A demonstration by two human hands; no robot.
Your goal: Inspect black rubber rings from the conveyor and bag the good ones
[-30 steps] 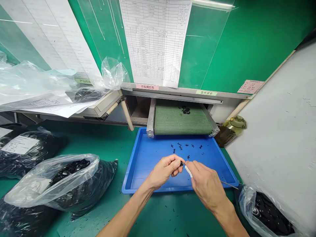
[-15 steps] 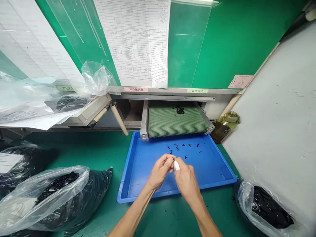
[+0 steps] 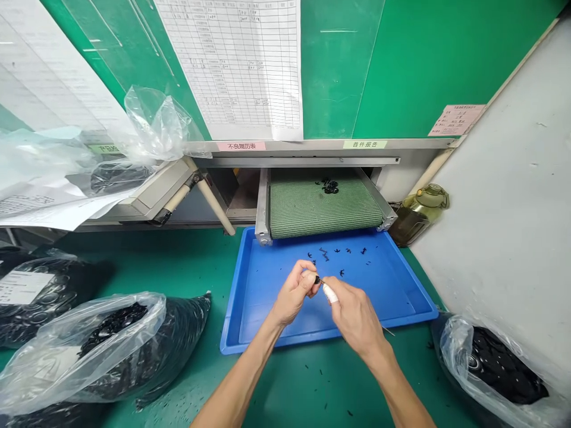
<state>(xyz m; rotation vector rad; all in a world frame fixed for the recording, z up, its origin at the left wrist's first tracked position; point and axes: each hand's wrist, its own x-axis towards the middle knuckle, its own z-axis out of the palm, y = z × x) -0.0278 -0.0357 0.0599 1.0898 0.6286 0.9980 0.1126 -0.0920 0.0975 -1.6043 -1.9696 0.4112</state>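
My left hand [image 3: 292, 295] pinches a small black plastic part [image 3: 317, 279] between thumb and fingertips, above the blue tray [image 3: 236, 297]. My right hand [image 3: 357, 309], its thumb covered in a white wrap [image 3: 330, 293], is closed round a thin metal rod [image 3: 389, 331]. One end sticks out behind the palm; the other meets the black part, though the contact point is too small to make out. Beyond my hands, several small black scraps [image 3: 342, 273] lie in the tray.
A green conveyor belt [image 3: 321, 214] carrying a cluster of black parts [image 3: 330, 186] overhangs the tray's back. Open bags of black parts stand left [image 3: 187, 333] and right [image 3: 504, 362]. An olive jug [image 3: 422, 211] stands by the wall. Papers and plastic cover the side table [image 3: 156, 193].
My right hand has drawn slightly away to the right and turned, so the black part and the rod now show. The whole view has shifted a little.
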